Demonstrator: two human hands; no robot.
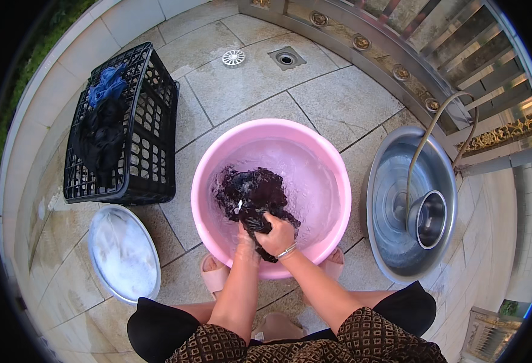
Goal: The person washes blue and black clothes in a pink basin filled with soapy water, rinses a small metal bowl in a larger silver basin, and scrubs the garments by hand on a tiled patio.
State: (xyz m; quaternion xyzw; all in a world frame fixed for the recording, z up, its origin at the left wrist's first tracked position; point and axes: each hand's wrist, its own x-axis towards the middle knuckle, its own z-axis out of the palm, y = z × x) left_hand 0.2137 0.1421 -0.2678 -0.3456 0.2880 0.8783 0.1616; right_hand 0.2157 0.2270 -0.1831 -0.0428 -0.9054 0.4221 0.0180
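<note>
A pink plastic basin [273,129] with water in it stands on the floor before me. Black wet cloth [261,188], with a small white tag, lies partly in the water. My right hand [277,236], a bracelet at its wrist, grips the near part of the cloth with thumb and fingers. Beside it, my left hand [247,236] is at the cloth's lower left edge; its fingers are largely hidden by the cloth, and I cannot tell how they are closed.
Left of the basin are a black plastic crate [150,136] bearing black cloth [100,136] and blue cloth [108,84], and a tub of foamy water [123,254]. A metal basin [375,236] holding a hose [412,168] and metal bowl [430,220] stands right. A floor drain [287,59] lies beyond.
</note>
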